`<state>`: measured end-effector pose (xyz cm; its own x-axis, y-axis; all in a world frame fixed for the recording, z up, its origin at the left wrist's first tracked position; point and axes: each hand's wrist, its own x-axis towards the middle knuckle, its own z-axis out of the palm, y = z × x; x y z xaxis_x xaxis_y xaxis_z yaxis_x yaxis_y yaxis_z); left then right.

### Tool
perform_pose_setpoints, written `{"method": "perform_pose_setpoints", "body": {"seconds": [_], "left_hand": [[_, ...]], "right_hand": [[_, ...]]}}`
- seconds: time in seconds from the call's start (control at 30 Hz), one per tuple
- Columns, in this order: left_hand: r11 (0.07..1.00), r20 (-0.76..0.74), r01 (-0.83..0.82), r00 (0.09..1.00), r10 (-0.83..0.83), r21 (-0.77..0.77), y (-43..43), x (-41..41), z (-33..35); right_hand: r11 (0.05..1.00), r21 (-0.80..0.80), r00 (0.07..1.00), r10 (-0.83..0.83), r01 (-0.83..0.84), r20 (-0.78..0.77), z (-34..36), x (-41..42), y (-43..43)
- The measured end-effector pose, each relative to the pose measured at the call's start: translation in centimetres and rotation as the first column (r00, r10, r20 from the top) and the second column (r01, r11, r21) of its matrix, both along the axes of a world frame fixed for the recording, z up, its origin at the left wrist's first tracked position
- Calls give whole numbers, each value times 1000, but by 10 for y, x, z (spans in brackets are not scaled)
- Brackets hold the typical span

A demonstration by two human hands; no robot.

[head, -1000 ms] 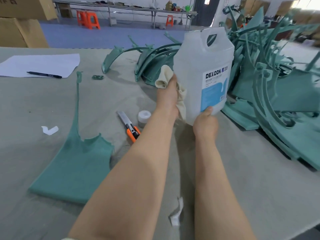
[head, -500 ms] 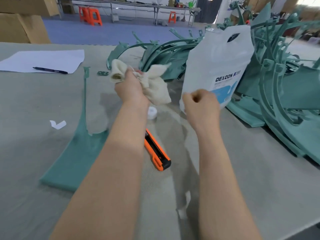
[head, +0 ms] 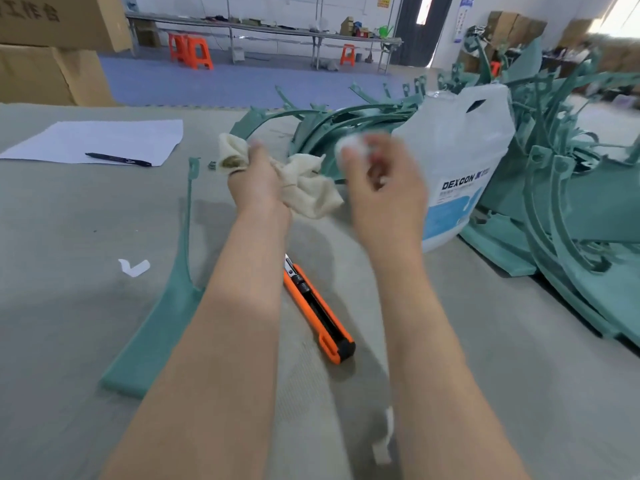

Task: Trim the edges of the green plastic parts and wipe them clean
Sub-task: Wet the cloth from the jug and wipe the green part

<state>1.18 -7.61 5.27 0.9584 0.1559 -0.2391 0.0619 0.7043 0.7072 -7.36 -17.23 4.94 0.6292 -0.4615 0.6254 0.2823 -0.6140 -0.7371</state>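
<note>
Head view, jug (head: 464, 157) behind right hand (head: 384, 195), knife (head: 318, 317)

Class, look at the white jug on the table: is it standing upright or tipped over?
Upright. The jug stands on its base on the table, handle slot at the top.

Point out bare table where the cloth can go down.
Bare table lies left, between the paper sheet and the flat green part, bar a white scrap, and near right, between the knife and the pile of green parts. Around the jug it is crowded.
</note>
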Motion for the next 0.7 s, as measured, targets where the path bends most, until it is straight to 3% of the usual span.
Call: {"method": "perform_pose_setpoints", "body": {"seconds": [0.03,0.1,0.2,0.3,0.37,0.5,0.6,0.7], "left_hand": [[998,11,57,998,-57,-14,-6,0,1],[988,43,156,987,-155,-18,-20,-4,4],[967,105,251,961,-254,49,-47,-17,11],[925,139,194,958,-250,326,-71,-30,13],[872,183,184,939,-293,455,-80,-35,11],[770,212,301,848,-486,562,-93,-39,3],[658,196,198,858,-475,726,-103,-42,-4],[589,238,119,837,-493,800,-107,-44,-13]], "right_hand": [[996,36,981,-87,82,172,17,-6,-8],[973,71,921,-229,218,316,46,-11,-26],[958,5,951,-284,286,118,66,4,-52],[959,-44,955,-282,279,-89,65,20,-66],[964,-64,960,-262,257,-94,66,22,-64],[958,-155,958,-261,242,-122,72,28,-69],[956,-191,954,-254,222,-160,76,33,-73],[935,-174,927,-338,310,-165,74,33,-69]]}}
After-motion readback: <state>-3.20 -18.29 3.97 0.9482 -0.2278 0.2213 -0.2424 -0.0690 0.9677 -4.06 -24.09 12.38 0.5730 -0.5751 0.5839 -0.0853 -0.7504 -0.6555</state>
